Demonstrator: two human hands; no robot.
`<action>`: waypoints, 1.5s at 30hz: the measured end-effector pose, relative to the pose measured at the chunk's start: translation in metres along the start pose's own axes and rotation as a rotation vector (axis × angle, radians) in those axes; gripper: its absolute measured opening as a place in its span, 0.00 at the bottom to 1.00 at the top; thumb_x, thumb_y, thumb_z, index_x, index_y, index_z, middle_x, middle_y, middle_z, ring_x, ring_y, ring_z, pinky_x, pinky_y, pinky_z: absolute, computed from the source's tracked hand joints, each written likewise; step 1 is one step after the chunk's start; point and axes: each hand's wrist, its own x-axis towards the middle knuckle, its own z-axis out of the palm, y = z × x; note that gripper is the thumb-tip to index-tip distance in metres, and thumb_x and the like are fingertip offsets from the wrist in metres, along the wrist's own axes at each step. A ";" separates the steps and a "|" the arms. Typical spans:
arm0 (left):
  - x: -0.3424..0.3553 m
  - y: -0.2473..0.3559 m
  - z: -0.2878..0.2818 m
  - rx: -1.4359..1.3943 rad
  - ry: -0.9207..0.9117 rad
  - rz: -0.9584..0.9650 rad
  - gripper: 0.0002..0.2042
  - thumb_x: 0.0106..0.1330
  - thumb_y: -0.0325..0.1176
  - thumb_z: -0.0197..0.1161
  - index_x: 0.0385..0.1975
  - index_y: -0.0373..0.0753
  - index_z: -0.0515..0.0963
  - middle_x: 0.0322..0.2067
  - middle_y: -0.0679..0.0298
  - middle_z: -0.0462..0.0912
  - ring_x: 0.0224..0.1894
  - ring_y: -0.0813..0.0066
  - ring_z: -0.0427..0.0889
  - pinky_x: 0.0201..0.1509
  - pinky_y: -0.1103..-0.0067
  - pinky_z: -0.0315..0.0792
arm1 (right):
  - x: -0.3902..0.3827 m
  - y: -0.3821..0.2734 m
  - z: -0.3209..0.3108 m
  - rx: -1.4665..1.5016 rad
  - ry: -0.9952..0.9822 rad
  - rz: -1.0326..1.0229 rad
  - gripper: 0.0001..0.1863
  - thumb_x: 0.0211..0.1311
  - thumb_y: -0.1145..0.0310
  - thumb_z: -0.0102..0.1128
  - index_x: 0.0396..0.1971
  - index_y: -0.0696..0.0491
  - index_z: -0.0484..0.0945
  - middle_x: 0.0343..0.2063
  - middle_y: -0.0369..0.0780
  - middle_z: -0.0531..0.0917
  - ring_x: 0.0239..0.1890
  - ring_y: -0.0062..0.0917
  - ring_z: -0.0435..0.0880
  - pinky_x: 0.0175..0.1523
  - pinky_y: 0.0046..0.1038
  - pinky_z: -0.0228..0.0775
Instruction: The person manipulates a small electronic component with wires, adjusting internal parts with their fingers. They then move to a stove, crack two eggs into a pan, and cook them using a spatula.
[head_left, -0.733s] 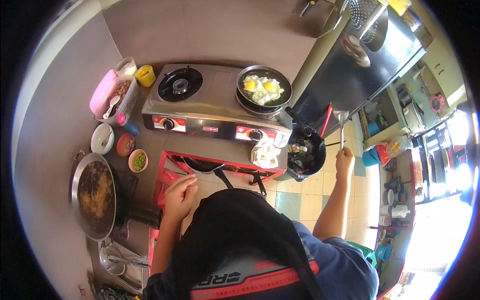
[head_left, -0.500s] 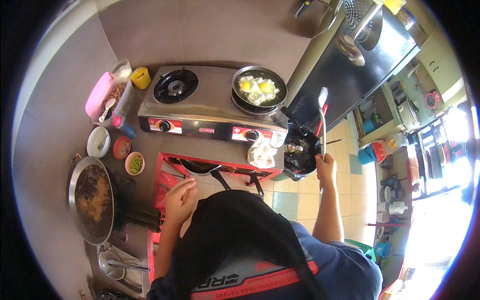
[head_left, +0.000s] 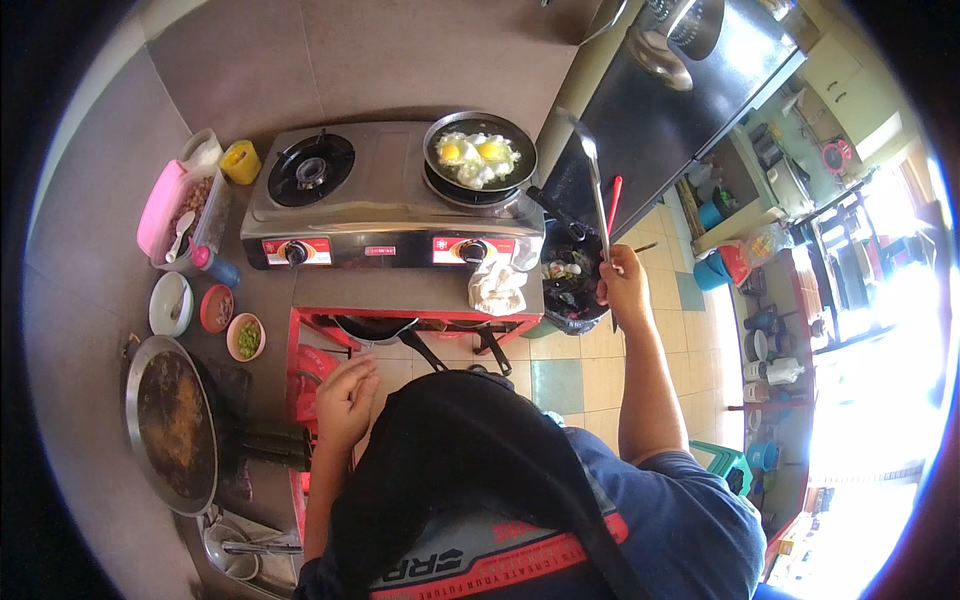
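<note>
My right hand (head_left: 627,288) is closed around the handle of a long metal spatula (head_left: 596,180), which it holds upright to the right of the stove. To the left of the spatula, a black frying pan (head_left: 530,170) sits on the right burner with two eggs (head_left: 478,160) in it, their yolks whole and whites partly set. My left hand (head_left: 345,395) hangs loosely in front of the counter, its fingers lightly bent and nothing visible in them. It touches neither the stove nor the counter things.
The two-burner stove (head_left: 390,220) has a bare left burner. A crumpled cloth (head_left: 497,288) lies at the counter edge. To the left stand a pink-lidded container (head_left: 160,215), small bowls (head_left: 245,337) and a large wok (head_left: 172,430). A black-lined bin (head_left: 575,310) stands right of the stove.
The view has shifted, so the stove sits further left. My right hand still grips the spatula, whose head now tilts left towards the pan. My left hand stays low by the counter.
</note>
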 end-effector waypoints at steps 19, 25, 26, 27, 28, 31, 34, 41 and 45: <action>0.010 0.019 0.012 0.011 -0.027 -0.042 0.12 0.73 0.29 0.68 0.51 0.31 0.89 0.52 0.50 0.92 0.58 0.56 0.90 0.66 0.67 0.79 | 0.036 -0.078 -0.030 -0.857 -0.037 -0.293 0.16 0.75 0.59 0.60 0.57 0.36 0.90 0.48 0.46 0.92 0.52 0.48 0.90 0.59 0.46 0.81; 0.007 0.022 0.018 0.016 -0.015 -0.067 0.12 0.73 0.30 0.69 0.51 0.30 0.89 0.52 0.49 0.92 0.57 0.55 0.90 0.66 0.67 0.79 | 0.054 -0.084 -0.027 -0.892 -0.049 -0.337 0.17 0.74 0.63 0.59 0.55 0.37 0.91 0.46 0.46 0.92 0.50 0.46 0.91 0.56 0.46 0.82; 0.006 0.023 0.018 0.021 -0.011 -0.065 0.12 0.73 0.30 0.69 0.50 0.30 0.89 0.52 0.49 0.92 0.57 0.55 0.90 0.66 0.67 0.79 | 0.057 -0.084 -0.026 -0.888 -0.053 -0.339 0.17 0.74 0.63 0.59 0.55 0.37 0.91 0.46 0.46 0.92 0.50 0.46 0.91 0.57 0.46 0.82; 0.005 0.023 0.019 0.021 -0.009 -0.073 0.12 0.73 0.30 0.69 0.50 0.30 0.89 0.52 0.49 0.92 0.57 0.55 0.90 0.66 0.67 0.79 | 0.060 -0.084 -0.025 -0.884 -0.057 -0.341 0.17 0.74 0.63 0.59 0.55 0.37 0.91 0.46 0.46 0.92 0.50 0.46 0.91 0.57 0.46 0.82; 0.004 0.024 0.019 0.020 -0.005 -0.088 0.12 0.73 0.30 0.69 0.50 0.30 0.89 0.52 0.49 0.92 0.57 0.55 0.90 0.66 0.67 0.79 | 0.063 -0.083 -0.023 -0.880 -0.063 -0.344 0.17 0.74 0.63 0.59 0.55 0.38 0.91 0.46 0.46 0.92 0.50 0.46 0.91 0.57 0.45 0.82; 0.003 0.026 0.020 0.032 0.004 -0.092 0.12 0.73 0.31 0.69 0.50 0.30 0.89 0.52 0.49 0.92 0.58 0.54 0.90 0.66 0.66 0.79 | 0.070 -0.081 -0.017 -0.859 -0.062 -0.365 0.17 0.74 0.62 0.58 0.55 0.38 0.91 0.46 0.46 0.92 0.51 0.46 0.91 0.58 0.45 0.82; 0.001 0.028 0.019 0.036 0.011 -0.114 0.12 0.73 0.31 0.69 0.50 0.30 0.89 0.52 0.49 0.92 0.58 0.54 0.90 0.66 0.66 0.79 | 0.076 -0.079 -0.010 -0.846 -0.067 -0.352 0.17 0.75 0.62 0.58 0.56 0.39 0.91 0.47 0.45 0.92 0.52 0.46 0.91 0.58 0.45 0.82; -0.001 0.029 0.017 0.061 0.017 -0.155 0.14 0.74 0.33 0.68 0.50 0.30 0.89 0.53 0.48 0.91 0.58 0.54 0.90 0.66 0.66 0.79 | 0.090 -0.079 0.003 -0.826 -0.100 -0.344 0.17 0.76 0.61 0.58 0.57 0.39 0.90 0.49 0.47 0.92 0.53 0.45 0.90 0.60 0.46 0.81; -0.002 0.027 0.016 0.064 0.027 -0.155 0.14 0.74 0.33 0.68 0.50 0.29 0.89 0.53 0.48 0.91 0.58 0.54 0.90 0.66 0.66 0.79 | 0.096 -0.079 0.010 -0.822 -0.099 -0.348 0.17 0.76 0.61 0.59 0.57 0.39 0.90 0.50 0.47 0.92 0.54 0.45 0.90 0.60 0.46 0.81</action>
